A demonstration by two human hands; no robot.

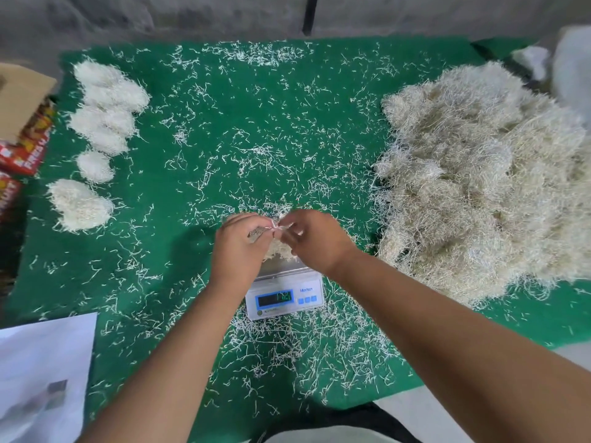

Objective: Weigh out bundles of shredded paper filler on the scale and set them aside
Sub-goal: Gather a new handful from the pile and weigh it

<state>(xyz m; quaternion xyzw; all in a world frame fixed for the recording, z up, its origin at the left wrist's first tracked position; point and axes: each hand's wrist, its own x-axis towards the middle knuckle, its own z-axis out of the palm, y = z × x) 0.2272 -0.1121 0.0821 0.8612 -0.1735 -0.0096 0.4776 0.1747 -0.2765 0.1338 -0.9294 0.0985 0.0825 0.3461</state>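
Green mat (192, 129), hands (240, 247) on filler (279, 249)

Your worktop (208, 129) is bright green, flecked all over with white strands. The big filler heap (479, 187) is cream-beige; the set-aside bundles (102, 123) whiter. Your scale (284, 295) is white with blue buttons and display frame.

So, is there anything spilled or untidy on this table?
Yes. Loose paper shreds are scattered all over the green mat, thickest around the scale. The weighed bundles on the left lie in a neat row, and the big pile stays on the right.
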